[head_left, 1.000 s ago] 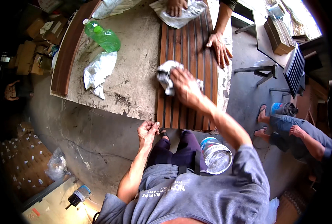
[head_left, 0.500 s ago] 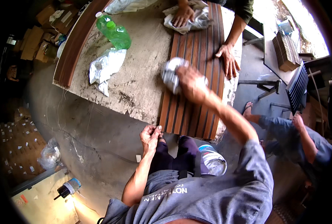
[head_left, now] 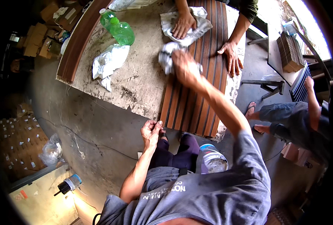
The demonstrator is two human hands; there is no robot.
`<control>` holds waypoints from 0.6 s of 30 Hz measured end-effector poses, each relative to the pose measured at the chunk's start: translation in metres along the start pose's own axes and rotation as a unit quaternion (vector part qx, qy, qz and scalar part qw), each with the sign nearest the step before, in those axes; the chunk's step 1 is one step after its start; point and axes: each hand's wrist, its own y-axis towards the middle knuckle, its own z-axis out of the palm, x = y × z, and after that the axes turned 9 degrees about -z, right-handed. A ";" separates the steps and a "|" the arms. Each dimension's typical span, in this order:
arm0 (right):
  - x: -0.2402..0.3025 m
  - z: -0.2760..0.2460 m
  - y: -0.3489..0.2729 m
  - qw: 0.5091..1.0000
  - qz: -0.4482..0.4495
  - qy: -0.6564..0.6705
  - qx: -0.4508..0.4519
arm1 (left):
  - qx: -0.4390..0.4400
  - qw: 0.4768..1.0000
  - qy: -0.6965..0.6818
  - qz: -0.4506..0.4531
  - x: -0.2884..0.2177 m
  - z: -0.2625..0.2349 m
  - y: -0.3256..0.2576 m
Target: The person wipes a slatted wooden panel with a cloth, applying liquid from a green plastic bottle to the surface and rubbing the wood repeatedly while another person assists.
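A brown slatted wood panel [head_left: 192, 103] with dark grooves lies lengthwise on the worn table. On its left edge, my right hand [head_left: 187, 69] presses a crumpled white-and-grey rag [head_left: 168, 58], blurred by motion. My left hand [head_left: 151, 132] is at the panel's near left corner, thumb against curled fingers; what they pinch, if anything, is hidden. Across from me, a co-worker's hand [head_left: 183, 25] lies flat on a stained white cloth [head_left: 199, 29] over the panel. That person's other hand [head_left: 232, 58] spreads on the panel's right edge.
Two green plastic bottles [head_left: 122, 33] and a crumpled white cloth [head_left: 108, 63] sit left on the table [head_left: 136, 84]. Dark wood boards [head_left: 74, 56] line its left edge. Below is a bucket [head_left: 215, 159]. Another person [head_left: 286, 116] is at the right, near a metal stand [head_left: 264, 84].
My right hand and rag have moved away from me and slightly left along the panel. The co-worker's cloth now lies flatter and more spread out. The person at the right has shifted.
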 end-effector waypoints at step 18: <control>0.188 -0.017 -0.052 0.983 0.157 0.035 -0.086 | 0.026 0.995 0.072 0.070 0.010 -0.018 0.026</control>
